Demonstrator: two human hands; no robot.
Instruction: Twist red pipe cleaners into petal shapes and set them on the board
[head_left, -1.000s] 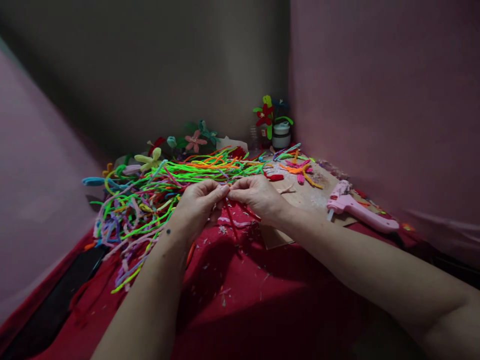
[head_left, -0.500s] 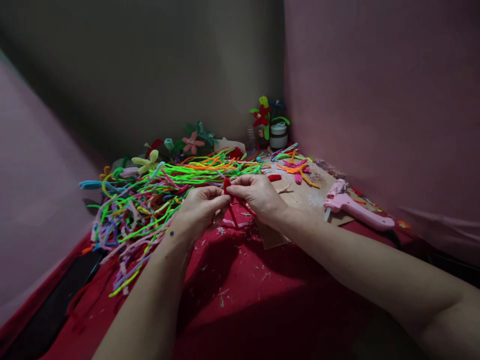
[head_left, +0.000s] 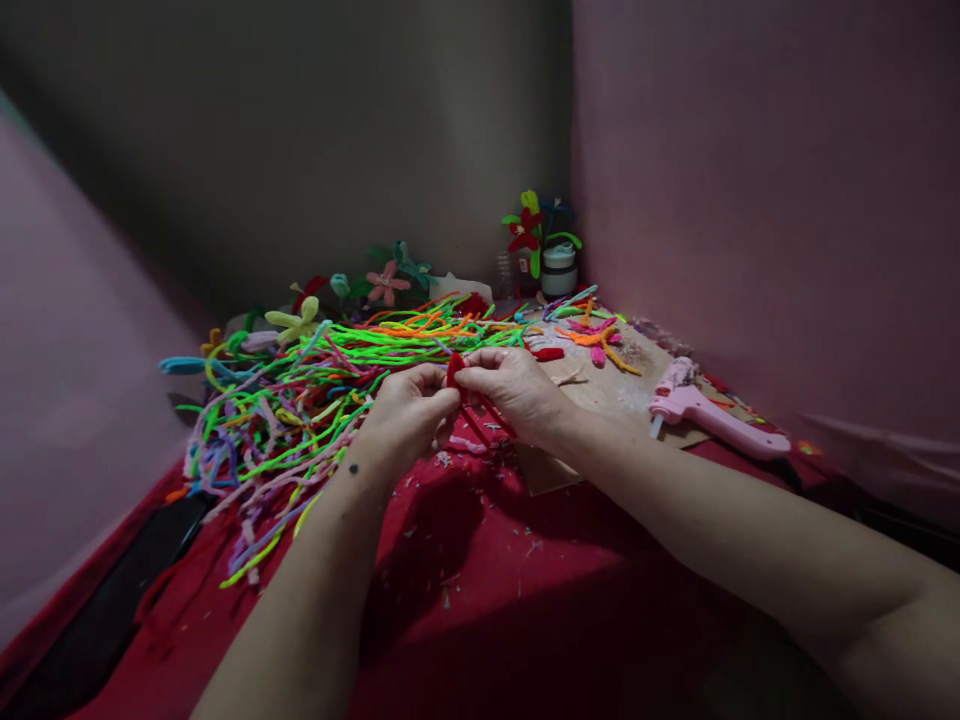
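Observation:
A red pipe cleaner point(head_left: 455, 370), bent into a narrow petal-like shape, is pinched between both hands above the red cloth. My left hand point(head_left: 412, 402) grips it from the left with thumb and fingers closed. From the other side my right hand point(head_left: 514, 390) holds it, thumb and index finger pressed together. Thin red ends hang below the fingers. Another red fuzzy piece point(head_left: 549, 354) lies just beyond my right hand. A heap of colourful pipe cleaners point(head_left: 300, 400) spreads to the left, close to my left hand.
A pink glue gun point(head_left: 712, 415) lies on the right by a cardboard sheet point(head_left: 622, 395). Orange and pink pipe-cleaner pieces point(head_left: 596, 340) rest on the cardboard. Finished fuzzy flowers point(head_left: 386, 284) and a lidded jar point(head_left: 559, 272) stand along the wall. A black flat object point(head_left: 112, 600) sits at left.
Both hands stay close together on the red pipe cleaner. Its hanging ends have swung slightly to the right, and the left hand has shifted a little.

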